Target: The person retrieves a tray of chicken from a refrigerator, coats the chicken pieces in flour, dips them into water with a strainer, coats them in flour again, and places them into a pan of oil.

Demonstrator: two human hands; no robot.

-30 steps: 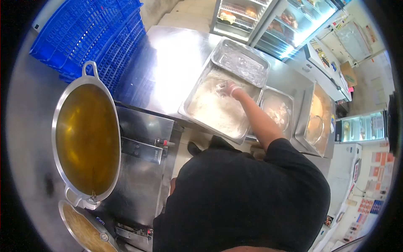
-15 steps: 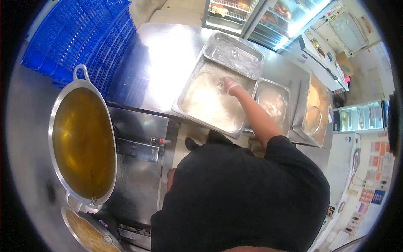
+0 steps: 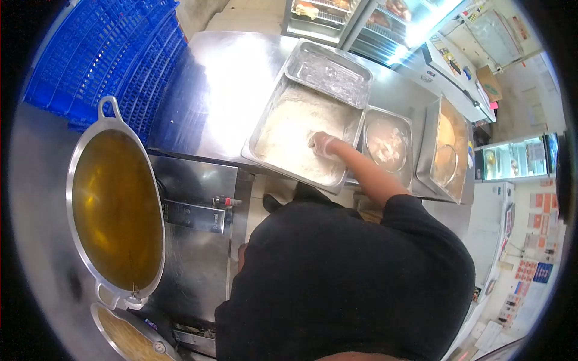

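My right hand, in a clear plastic glove, is in a large metal tray of white flour-like powder. Its fingers are bunched together at the powder; whatever may be between them is too small to make out. Across the far end of that tray lies a shallower metal tray dusted with powder. Just right of my hand stands a metal pan holding pale pieces in cloudy liquid. My left hand is out of sight; only a sliver of skin shows beside my black shirt.
At left sits a wide metal pan of yellow-brown oil, with another pan below it. Blue plastic crates stand at upper left. A deep pan with orange-brown contents is on the steel counter. Lit fridges are behind.
My right hand has moved toward me through the powder, from near the shallow tray to nearer the front. The whole view has shifted slightly.
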